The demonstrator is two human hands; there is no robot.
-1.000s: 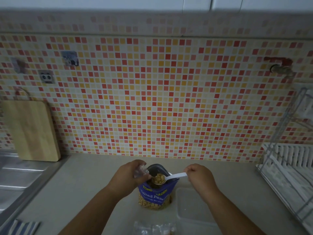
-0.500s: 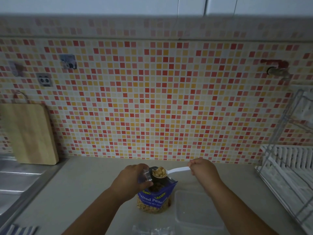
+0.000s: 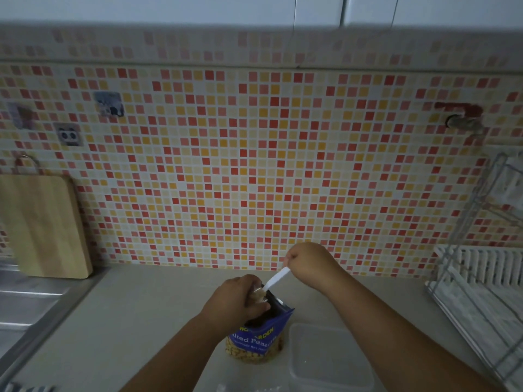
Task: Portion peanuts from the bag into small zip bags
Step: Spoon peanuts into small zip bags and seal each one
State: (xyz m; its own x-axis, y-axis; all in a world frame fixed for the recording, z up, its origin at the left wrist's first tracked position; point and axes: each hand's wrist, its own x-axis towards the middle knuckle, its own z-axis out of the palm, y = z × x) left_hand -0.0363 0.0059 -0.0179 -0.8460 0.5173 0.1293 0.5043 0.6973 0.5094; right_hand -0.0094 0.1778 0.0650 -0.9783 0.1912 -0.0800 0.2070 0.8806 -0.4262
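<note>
One blue peanut bag (image 3: 256, 339) stands upright on the beige counter (image 3: 135, 321), near its front edge, just left of a clear lidded plastic container (image 3: 328, 360). The bag carries white lettering, a yellow band, and a clear lower window showing pale peanuts; its top is open, exposing a dark interior. The left hand (image 3: 236, 299) is closed around a small clear zip bag (image 3: 258, 294) held over the bag mouth. The right hand (image 3: 310, 263) pinches the handle of a white plastic spoon (image 3: 276, 280), tilted bowl-down into the zip bag. The spoon bowl is hidden.
</note>
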